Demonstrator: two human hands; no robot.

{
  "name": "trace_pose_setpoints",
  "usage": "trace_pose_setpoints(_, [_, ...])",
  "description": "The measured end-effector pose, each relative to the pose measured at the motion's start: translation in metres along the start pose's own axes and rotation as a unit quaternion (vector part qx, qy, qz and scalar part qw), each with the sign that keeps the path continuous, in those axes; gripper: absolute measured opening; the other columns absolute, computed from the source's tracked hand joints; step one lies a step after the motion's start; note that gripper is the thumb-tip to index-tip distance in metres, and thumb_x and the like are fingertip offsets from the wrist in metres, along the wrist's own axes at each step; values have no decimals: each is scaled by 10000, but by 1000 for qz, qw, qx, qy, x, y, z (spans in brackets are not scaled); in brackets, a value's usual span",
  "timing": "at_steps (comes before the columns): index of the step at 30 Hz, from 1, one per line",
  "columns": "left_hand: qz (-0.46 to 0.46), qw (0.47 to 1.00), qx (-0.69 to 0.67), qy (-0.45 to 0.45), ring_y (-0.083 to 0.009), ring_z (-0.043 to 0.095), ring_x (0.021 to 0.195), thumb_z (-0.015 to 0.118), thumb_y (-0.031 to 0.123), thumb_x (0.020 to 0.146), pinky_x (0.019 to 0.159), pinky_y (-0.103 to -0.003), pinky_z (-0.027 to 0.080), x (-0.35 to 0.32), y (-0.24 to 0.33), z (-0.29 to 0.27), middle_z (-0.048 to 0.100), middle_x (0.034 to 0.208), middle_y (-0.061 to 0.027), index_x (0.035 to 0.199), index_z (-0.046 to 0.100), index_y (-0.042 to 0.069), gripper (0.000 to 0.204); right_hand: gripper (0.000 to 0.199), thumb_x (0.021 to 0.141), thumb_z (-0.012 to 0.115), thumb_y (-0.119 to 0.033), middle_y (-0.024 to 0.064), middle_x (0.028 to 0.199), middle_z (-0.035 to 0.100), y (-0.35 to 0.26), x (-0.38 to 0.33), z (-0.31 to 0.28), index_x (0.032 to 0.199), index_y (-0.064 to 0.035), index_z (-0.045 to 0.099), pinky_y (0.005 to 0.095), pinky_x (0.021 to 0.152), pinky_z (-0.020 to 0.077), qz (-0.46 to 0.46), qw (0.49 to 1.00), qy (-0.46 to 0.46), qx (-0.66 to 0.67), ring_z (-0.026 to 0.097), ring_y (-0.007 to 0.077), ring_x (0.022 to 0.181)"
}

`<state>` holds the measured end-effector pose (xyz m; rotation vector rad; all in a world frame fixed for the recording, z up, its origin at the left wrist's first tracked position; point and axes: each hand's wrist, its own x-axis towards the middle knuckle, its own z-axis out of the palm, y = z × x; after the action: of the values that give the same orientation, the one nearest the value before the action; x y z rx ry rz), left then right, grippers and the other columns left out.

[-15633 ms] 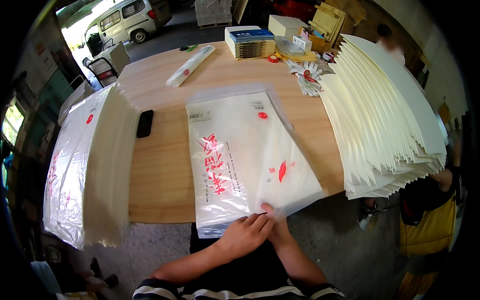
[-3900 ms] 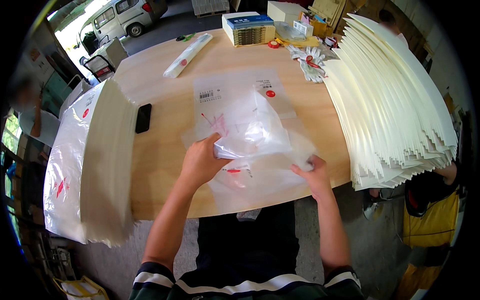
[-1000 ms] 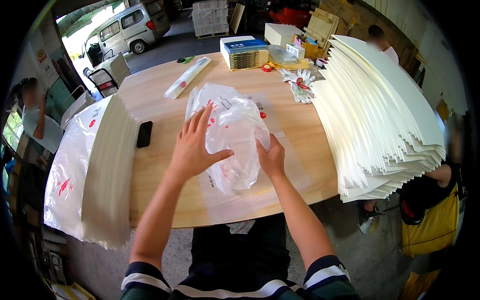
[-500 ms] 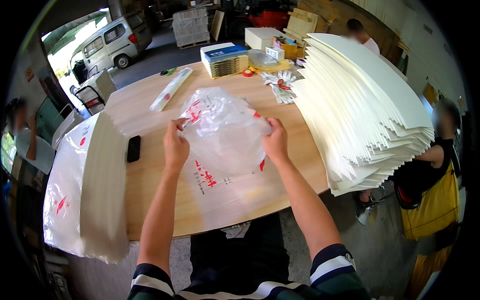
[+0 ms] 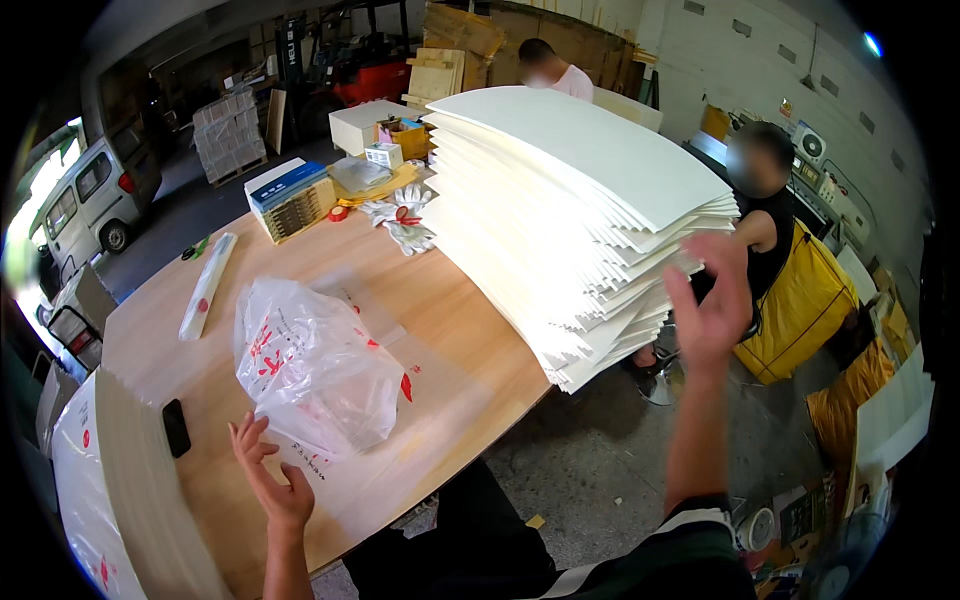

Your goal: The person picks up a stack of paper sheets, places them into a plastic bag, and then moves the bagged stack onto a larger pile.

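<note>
A clear plastic bag with red print (image 5: 315, 370) lies puffed up on the wooden table, and no hand is on it. Just in front of its near left edge is my left hand (image 5: 272, 475), holding nothing, fingers apart and curled a little. My right hand (image 5: 715, 305), slightly blurred, is raised at the right end of a tall stack of large white sheets (image 5: 590, 165). Its thumb and fingers stand apart with nothing seen between them. Whether it touches the sheets I cannot tell. Beneath the puffed bag, a flat clear plastic sheet (image 5: 440, 395) is spread on the tabletop.
A bagged stack of sheets (image 5: 130, 480) stands at the left beside a black phone (image 5: 176, 428). Farther back are a plastic roll (image 5: 208, 287), a blue-topped stack (image 5: 290, 200) and gloves (image 5: 405, 215). One person (image 5: 765, 190) sits beyond the tall stack; another is behind it.
Both hands have let go of the plastic bag, which now rests on the table. My right hand has swung right to the white stack. The view has turned right.
</note>
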<state>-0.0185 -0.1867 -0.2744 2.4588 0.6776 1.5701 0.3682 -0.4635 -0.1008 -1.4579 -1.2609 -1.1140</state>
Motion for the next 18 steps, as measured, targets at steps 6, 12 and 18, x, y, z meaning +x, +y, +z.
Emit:
trace_pose_setpoints(6, [-5,997,-74,-29,-413,504,1242,440,-138,651,1123,-608,281,-3,30,23,564,1208,-198,978,473,29,368,333,724,775,-27,90,1036,640,45,42,-11,1045,-18,685,337,926,435,-27,976,-201,-82,574,260,1025])
trace_pose_setpoints(12, [12,990,-127,-56,-402,543,1148,464,-155,647,1066,-522,380,-1,50,30,584,1167,-191,1026,507,21,419,246,751,753,-19,105,991,655,56,51,-13,995,-29,719,340,860,464,-18,964,-255,-69,598,265,973])
trace_pose_setpoints(18, [-96,865,-457,-182,-316,564,1135,529,-117,770,995,-453,455,32,92,58,603,1188,-154,1118,542,31,379,159,756,708,38,121,837,670,38,60,-11,912,13,705,316,631,480,-155,978,-112,-85,609,281,707])
